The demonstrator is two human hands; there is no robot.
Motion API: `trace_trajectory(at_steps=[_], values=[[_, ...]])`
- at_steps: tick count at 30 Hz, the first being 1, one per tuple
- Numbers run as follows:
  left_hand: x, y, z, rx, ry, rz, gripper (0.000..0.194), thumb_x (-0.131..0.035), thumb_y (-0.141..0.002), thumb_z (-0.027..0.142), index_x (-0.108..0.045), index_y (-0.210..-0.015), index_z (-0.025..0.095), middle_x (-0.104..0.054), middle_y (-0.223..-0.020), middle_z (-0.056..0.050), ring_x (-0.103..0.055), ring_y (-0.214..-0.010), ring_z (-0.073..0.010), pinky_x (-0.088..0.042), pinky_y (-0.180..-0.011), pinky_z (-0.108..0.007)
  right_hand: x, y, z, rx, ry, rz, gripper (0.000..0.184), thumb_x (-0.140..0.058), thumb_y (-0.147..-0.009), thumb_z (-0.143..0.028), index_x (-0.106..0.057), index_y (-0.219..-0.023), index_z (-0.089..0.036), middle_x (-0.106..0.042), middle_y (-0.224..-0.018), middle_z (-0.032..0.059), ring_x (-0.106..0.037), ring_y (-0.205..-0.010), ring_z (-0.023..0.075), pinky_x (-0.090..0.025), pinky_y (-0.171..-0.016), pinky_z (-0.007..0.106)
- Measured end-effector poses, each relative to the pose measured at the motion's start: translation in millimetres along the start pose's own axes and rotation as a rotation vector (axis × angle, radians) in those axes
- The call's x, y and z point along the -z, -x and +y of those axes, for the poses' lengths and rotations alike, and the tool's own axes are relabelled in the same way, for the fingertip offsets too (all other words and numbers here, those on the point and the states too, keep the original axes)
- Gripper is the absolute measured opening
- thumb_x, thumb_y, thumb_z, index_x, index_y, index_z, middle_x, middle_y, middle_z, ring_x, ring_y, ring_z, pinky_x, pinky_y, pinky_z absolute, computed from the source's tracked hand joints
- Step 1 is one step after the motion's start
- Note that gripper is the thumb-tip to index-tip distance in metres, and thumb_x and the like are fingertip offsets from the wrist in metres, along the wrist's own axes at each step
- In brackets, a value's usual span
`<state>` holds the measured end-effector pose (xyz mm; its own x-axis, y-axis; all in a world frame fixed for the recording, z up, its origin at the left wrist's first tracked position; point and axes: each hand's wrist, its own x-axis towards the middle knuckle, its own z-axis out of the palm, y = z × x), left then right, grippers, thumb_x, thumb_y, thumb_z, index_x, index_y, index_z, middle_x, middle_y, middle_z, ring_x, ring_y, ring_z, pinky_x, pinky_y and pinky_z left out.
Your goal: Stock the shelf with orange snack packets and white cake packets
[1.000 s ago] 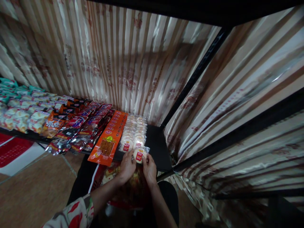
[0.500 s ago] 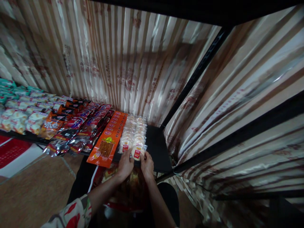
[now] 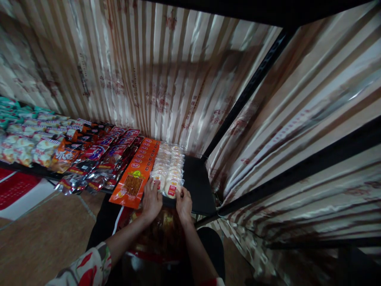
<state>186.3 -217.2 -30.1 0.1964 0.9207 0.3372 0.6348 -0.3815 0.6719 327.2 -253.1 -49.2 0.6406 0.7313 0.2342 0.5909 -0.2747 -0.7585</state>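
Observation:
Two rows of clear packets of round white crackers lie overlapped on a black shelf (image 3: pixel 196 182). My right hand (image 3: pixel 183 201) has its fingers bent at the right edge of the front right cracker packet (image 3: pixel 171 188), which has a red label. Beside it, my left hand (image 3: pixel 152 201) rests its outstretched fingertips on the front left cracker packet (image 3: pixel 159 180), partly covering its label. To the left of these rows lies a long orange snack packet (image 3: pixel 135 172) with brown sticks shown on it. Below my hands, a large see-through bag with red edging (image 3: pixel 162 238) sits at my lap, its contents unclear.
Dark red snack packets (image 3: pixel 113 157), orange packets (image 3: pixel 66 155), white packets (image 3: pixel 44 153) and green packets (image 3: pixel 10 109) fill the shelf leftward. A black upright (image 3: pixel 247 93) stands at the back right corner. Striped shiny curtain (image 3: pixel 166 79) hangs behind.
My left hand has let go of the front right cracker packet and moved left onto the front left one. My right hand stays at the right packet's edge.

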Motion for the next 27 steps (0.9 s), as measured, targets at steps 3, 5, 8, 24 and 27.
trace_trajectory(at_steps=[3, 5, 8, 24, 27], values=[[-5.9, 0.5, -6.7, -0.047, -0.017, -0.016, 0.045, -0.045, -0.074, 0.008, -0.05, -0.119, 0.011, -0.035, -0.134, -0.014, -0.028, -0.128, -0.0294, -0.031, -0.106, -0.047, -2.1, -1.1, 1.5, 0.005, -0.027, 0.025, 0.04, -0.043, -0.079, -0.042, -0.062, -0.1, -0.014, -0.061, -0.085, 0.0093, -0.056, -0.073, 0.02, -0.044, -0.071, 0.03], [-9.0, 2.0, -9.9, -0.073, -0.015, -0.005, 0.043, -0.045, -0.074, 0.007, -0.052, -0.116, 0.011, -0.037, -0.133, -0.013, -0.029, -0.128, -0.0286, -0.032, -0.106, -0.046, -3.0, -1.4, 2.2, 0.006, -0.042, 0.044, 0.039, -0.043, -0.08, -0.042, -0.062, -0.1, -0.014, -0.061, -0.088, 0.0099, -0.057, -0.076, 0.0204, -0.044, -0.073, 0.03], [-10.2, 3.1, -12.0, -0.102, -0.006, 0.016, 0.04, -0.044, -0.072, 0.005, -0.055, -0.11, 0.011, -0.041, -0.13, -0.014, -0.032, -0.126, -0.0272, -0.034, -0.105, -0.046, -3.4, -1.4, 2.3, -0.006, -0.033, 0.054, 0.04, -0.041, -0.081, -0.042, -0.061, -0.1, -0.013, -0.06, -0.089, 0.0111, -0.057, -0.079, 0.0215, -0.044, -0.074, 0.031], [-7.2, 2.9, -11.0, -0.154, -0.06, 0.022, 0.037, -0.044, -0.07, 0.004, -0.056, -0.103, 0.015, -0.042, -0.127, -0.01, -0.034, -0.125, -0.0263, -0.036, -0.105, -0.046, -13.2, 8.6, -2.4, 0.084, 0.094, 0.081, 0.046, -0.046, -0.08, -0.036, -0.053, -0.119, -0.012, -0.05, -0.099, 0.0135, -0.047, -0.096, 0.0261, -0.04, -0.087, 0.038], [-5.7, 4.1, -10.1, -0.157, -0.067, 0.007, 0.038, -0.044, -0.07, 0.004, -0.056, -0.105, 0.015, -0.041, -0.129, -0.011, -0.031, -0.127, -0.0271, -0.034, -0.106, -0.046, -11.4, 9.1, -4.5, 0.09, 0.093, 0.063, 0.048, -0.045, -0.081, -0.036, -0.05, -0.122, -0.011, -0.05, -0.1, 0.0138, -0.045, -0.098, 0.0264, -0.039, -0.088, 0.038]])
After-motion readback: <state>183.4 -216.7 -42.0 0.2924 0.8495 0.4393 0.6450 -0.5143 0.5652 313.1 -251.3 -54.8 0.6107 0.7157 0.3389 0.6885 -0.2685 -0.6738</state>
